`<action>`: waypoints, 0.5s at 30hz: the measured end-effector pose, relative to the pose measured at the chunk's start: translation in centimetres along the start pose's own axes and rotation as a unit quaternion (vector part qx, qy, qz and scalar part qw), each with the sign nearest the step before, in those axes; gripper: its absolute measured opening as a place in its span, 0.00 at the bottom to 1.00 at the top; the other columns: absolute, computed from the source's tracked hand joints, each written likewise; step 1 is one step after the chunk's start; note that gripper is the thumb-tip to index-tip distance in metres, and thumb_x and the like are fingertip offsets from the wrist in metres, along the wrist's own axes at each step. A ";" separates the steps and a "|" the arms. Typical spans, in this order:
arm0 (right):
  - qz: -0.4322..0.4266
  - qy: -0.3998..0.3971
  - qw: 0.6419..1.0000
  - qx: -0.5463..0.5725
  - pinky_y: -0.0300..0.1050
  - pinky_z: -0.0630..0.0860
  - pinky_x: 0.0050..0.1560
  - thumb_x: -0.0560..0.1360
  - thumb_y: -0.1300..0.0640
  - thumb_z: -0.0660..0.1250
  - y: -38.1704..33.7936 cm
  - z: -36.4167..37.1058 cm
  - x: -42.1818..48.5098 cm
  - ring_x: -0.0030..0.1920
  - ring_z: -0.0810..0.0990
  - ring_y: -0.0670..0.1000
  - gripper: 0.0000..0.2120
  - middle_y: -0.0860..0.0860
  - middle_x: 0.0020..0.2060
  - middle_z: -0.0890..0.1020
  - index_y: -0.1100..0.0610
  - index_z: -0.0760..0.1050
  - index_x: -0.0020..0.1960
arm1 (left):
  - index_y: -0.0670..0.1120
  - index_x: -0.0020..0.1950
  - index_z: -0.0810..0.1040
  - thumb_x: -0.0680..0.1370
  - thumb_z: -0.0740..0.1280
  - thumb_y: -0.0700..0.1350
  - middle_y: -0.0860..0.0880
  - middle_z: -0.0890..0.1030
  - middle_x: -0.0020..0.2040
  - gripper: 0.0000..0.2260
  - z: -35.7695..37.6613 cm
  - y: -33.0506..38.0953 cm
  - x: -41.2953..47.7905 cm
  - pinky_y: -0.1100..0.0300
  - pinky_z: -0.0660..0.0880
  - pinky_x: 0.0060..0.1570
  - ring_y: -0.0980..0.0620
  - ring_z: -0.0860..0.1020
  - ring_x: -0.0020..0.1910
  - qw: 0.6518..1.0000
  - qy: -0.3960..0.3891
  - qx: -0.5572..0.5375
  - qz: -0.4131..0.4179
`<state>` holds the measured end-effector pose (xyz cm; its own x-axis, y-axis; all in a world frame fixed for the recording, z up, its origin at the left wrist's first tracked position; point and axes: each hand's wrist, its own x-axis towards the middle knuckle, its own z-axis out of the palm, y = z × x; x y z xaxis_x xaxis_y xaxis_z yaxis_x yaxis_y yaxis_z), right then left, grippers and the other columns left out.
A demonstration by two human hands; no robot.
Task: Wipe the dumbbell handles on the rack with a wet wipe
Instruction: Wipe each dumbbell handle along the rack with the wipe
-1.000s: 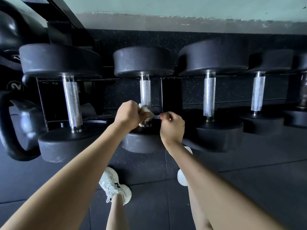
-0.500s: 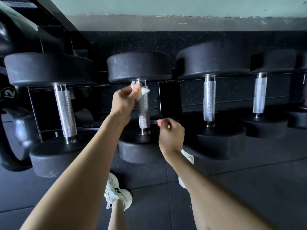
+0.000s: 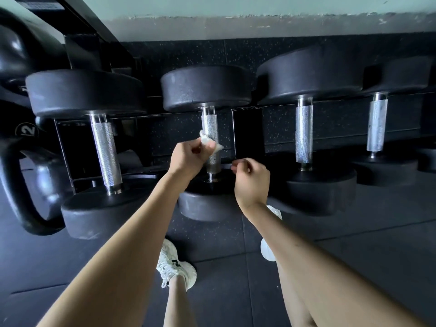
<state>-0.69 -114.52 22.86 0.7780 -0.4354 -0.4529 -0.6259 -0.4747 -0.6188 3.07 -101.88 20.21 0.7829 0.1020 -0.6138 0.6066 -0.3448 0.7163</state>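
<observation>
Several black dumbbells with knurled silver handles lie side by side on a low black rack (image 3: 233, 135). My left hand (image 3: 188, 156) grips a crumpled white wet wipe (image 3: 208, 143) and presses it against the middle of the second dumbbell's handle (image 3: 210, 125). The lower part of that handle looks darker than the rest. My right hand (image 3: 251, 179) hovers just right of the handle's lower end, fingers curled shut, and I see nothing in it. Further handles stand at the left (image 3: 106, 153) and right (image 3: 303, 134), with another beyond (image 3: 377, 125).
Black kettlebells (image 3: 26, 185) stand at the far left beside the rack. Dark rubber floor tiles (image 3: 354, 256) lie below, with my two white shoes (image 3: 175, 265) near the rack's front. A pale wall runs behind the rack.
My left hand slid the wipe from the handle's bottom up to its top, then back down to the middle. My right hand stayed beside the handle's lower end.
</observation>
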 end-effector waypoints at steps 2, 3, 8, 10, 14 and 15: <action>-0.007 0.009 1.000 -0.008 0.55 0.75 0.45 0.73 0.61 0.58 0.1 -0.1 0.0 0.41 0.79 0.59 0.12 0.59 0.37 0.83 0.64 0.79 0.39 | 0.43 0.42 0.84 0.74 0.70 0.55 0.49 0.77 0.31 0.15 0.1 -0.5 -0.7 0.62 0.67 0.32 0.56 0.70 0.29 0.998 -0.018 0.056 -0.011; -0.008 0.014 1.000 -0.009 0.54 0.74 0.45 0.74 0.62 0.59 0.0 -0.1 0.0 0.41 0.79 0.59 0.12 0.59 0.37 0.83 0.64 0.79 0.39 | 0.43 0.41 0.84 0.73 0.70 0.56 0.49 0.77 0.29 0.16 0.1 -0.6 -1.1 0.62 0.66 0.29 0.56 0.69 0.28 0.995 -0.028 0.090 -0.019; -0.010 0.023 0.999 -0.021 0.53 0.74 0.46 0.74 0.62 0.58 -0.1 -0.1 0.0 0.43 0.79 0.61 0.12 0.60 0.39 0.83 0.64 0.79 0.40 | 0.39 0.34 0.81 0.71 0.70 0.60 0.48 0.70 0.25 0.23 -0.2 0.4 -2.6 0.57 0.61 0.25 0.51 0.67 0.25 0.966 -0.036 0.253 -0.036; -0.007 0.023 0.999 -0.022 0.53 0.74 0.45 0.74 0.62 0.58 -0.1 -0.1 0.0 0.42 0.78 0.61 0.13 0.60 0.39 0.83 0.64 0.79 0.40 | 0.40 0.34 0.80 0.73 0.68 0.59 0.48 0.69 0.25 0.22 -0.2 0.9 -2.9 0.57 0.63 0.28 0.48 0.71 0.29 0.955 -0.036 0.293 -0.034; -0.011 0.022 0.999 -0.026 0.50 0.73 0.44 0.74 0.62 0.58 -0.1 -0.1 0.0 0.43 0.79 0.60 0.13 0.59 0.39 0.83 0.64 0.80 0.40 | 0.42 0.35 0.82 0.74 0.65 0.61 0.47 0.72 0.26 0.22 -0.8 0.6 -3.3 0.59 0.64 0.29 0.50 0.70 0.27 0.959 -0.061 0.273 -0.047; -0.014 0.024 0.999 -0.024 0.50 0.74 0.44 0.74 0.62 0.58 -0.2 -0.1 0.1 0.43 0.79 0.60 0.13 0.59 0.40 0.83 0.64 0.80 0.40 | 0.43 0.36 0.83 0.73 0.66 0.62 0.46 0.75 0.27 0.22 -1.0 0.5 -3.3 0.60 0.65 0.29 0.51 0.70 0.27 0.962 -0.078 0.255 -0.049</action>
<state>-0.55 -114.57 23.03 0.7926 -0.4568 -0.4039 -0.6065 -0.5223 -0.5995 0.94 -101.45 22.89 0.6706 0.0306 -0.7412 0.4986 -0.7584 0.4198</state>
